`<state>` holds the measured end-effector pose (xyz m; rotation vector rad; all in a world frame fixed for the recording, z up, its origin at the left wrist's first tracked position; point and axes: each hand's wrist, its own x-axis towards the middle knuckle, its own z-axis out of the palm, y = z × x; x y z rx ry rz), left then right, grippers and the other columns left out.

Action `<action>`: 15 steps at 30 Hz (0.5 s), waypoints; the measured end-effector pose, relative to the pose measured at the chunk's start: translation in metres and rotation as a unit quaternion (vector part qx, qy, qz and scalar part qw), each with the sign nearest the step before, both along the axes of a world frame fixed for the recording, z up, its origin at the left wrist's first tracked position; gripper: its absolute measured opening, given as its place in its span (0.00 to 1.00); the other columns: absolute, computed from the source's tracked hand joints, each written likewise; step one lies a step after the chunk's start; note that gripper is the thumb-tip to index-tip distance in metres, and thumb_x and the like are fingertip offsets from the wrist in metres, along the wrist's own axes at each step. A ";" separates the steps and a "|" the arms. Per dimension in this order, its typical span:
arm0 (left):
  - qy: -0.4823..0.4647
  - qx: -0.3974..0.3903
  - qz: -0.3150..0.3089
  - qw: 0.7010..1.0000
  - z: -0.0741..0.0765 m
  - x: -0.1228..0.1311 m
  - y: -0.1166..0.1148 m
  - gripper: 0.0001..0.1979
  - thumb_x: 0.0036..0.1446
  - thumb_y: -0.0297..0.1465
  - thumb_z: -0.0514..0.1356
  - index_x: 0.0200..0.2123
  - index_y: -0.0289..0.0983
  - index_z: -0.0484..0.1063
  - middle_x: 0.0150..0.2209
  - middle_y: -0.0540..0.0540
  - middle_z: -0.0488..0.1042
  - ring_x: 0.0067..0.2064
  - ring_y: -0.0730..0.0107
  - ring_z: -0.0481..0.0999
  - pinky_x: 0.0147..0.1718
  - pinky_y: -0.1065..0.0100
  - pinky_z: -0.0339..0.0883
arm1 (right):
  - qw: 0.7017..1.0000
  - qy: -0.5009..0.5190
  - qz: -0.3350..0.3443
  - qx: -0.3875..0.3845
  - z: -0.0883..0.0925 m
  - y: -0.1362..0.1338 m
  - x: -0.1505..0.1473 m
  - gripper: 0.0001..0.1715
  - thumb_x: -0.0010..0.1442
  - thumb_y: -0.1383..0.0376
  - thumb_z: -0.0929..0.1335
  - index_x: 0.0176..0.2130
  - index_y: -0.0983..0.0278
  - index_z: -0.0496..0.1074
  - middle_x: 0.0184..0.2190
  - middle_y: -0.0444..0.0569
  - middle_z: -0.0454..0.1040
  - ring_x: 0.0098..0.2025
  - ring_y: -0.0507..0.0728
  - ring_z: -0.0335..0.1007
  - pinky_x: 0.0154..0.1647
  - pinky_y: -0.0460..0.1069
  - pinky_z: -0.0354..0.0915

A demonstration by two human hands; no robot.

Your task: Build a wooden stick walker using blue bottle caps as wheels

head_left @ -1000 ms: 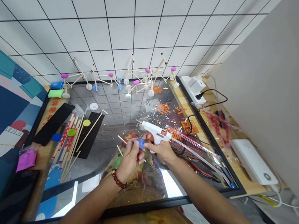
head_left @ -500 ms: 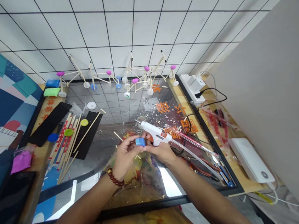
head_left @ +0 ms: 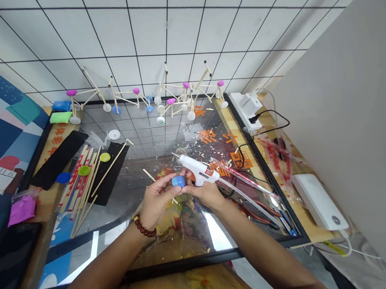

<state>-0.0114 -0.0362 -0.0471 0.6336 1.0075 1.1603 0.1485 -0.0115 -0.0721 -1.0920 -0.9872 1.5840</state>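
Note:
Between the fingertips of my left hand (head_left: 157, 196) is a blue bottle cap (head_left: 178, 181); it looks like two caps stacked, but I cannot be sure. My right hand (head_left: 208, 194) is wrapped around the handle of a white hot glue gun (head_left: 199, 169), whose nozzle points up and left. The right thumb and fingertips also reach the cap's right side. A clear glue stick (head_left: 247, 198) sticks out of the gun's back. Thin wooden sticks lie on the tabletop beneath my left hand, partly covered by it.
Several stick-built bicycle models (head_left: 139, 95) stand along the tiled wall. On the left are wooden sticks (head_left: 83, 188), a yellow cap (head_left: 105, 157), black strips (head_left: 113, 171) and a phone (head_left: 15, 264). To the right are pliers (head_left: 255, 214), a power strip (head_left: 244, 111) and a white box (head_left: 319, 200).
The blue cap has been turned slightly in my fingers, showing a rounder side. Both hands stay together and the glue gun remains in my right hand. The whole view shifts a little.

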 end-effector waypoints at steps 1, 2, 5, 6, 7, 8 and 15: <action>0.005 0.009 0.001 1.000 -0.001 0.000 0.000 0.20 0.42 0.30 0.75 0.42 0.39 0.81 0.42 0.44 0.83 0.42 0.65 0.81 0.43 0.63 0.78 | 1.000 0.005 0.006 0.004 0.000 0.000 0.000 0.30 0.35 0.55 0.82 0.32 0.59 0.68 0.30 0.40 0.69 0.27 0.49 0.57 0.30 0.49 0.64; 0.009 0.015 0.000 1.000 -0.001 0.000 0.000 0.20 0.41 0.29 0.76 0.41 0.38 0.81 0.42 0.44 0.83 0.43 0.64 0.81 0.44 0.63 0.77 | 1.000 0.010 0.012 0.006 0.000 0.001 0.001 0.29 0.35 0.56 0.82 0.32 0.59 0.68 0.31 0.41 0.70 0.27 0.49 0.57 0.30 0.48 0.63; 0.005 0.014 -0.010 1.000 0.002 -0.001 0.000 0.21 0.41 0.28 0.76 0.41 0.37 0.81 0.42 0.43 0.83 0.44 0.64 0.81 0.45 0.65 0.77 | 0.999 0.022 0.028 0.003 0.001 0.001 0.002 0.29 0.34 0.58 0.83 0.31 0.59 0.68 0.27 0.39 0.68 0.26 0.49 0.56 0.29 0.48 0.62; -0.004 0.005 -0.011 1.000 0.004 -0.001 0.000 0.20 0.41 0.27 0.76 0.41 0.36 0.81 0.41 0.43 0.83 0.43 0.65 0.81 0.44 0.66 0.77 | 0.999 0.023 0.032 0.001 0.001 0.001 0.002 0.29 0.34 0.58 0.83 0.31 0.59 0.69 0.26 0.39 0.67 0.26 0.50 0.56 0.28 0.48 0.61; -0.019 -0.012 -0.012 1.000 0.007 -0.002 0.000 0.20 0.41 0.28 0.75 0.40 0.35 0.81 0.40 0.43 0.83 0.41 0.66 0.81 0.43 0.68 0.77 | 0.999 0.023 0.035 0.001 0.001 0.001 0.002 0.29 0.33 0.58 0.83 0.31 0.59 0.69 0.25 0.38 0.67 0.26 0.50 0.56 0.28 0.48 0.61; -0.040 -0.035 -0.012 0.999 0.010 -0.003 0.000 0.19 0.41 0.28 0.75 0.39 0.34 0.81 0.38 0.44 0.83 0.38 0.68 0.81 0.40 0.69 0.77 | 0.999 0.025 0.038 0.002 0.002 0.001 0.001 0.29 0.33 0.58 0.83 0.32 0.59 0.69 0.27 0.39 0.69 0.25 0.50 0.56 0.28 0.48 0.61; -0.166 -0.180 0.060 0.968 0.029 -0.018 0.014 0.11 0.46 0.32 0.72 0.32 0.33 0.77 0.29 0.47 0.79 0.29 0.78 0.78 0.31 0.79 0.75 | 0.997 0.054 0.034 0.031 0.011 0.002 0.000 0.24 0.38 0.62 0.82 0.33 0.60 0.72 0.36 0.43 0.74 0.27 0.49 0.59 0.29 0.48 0.61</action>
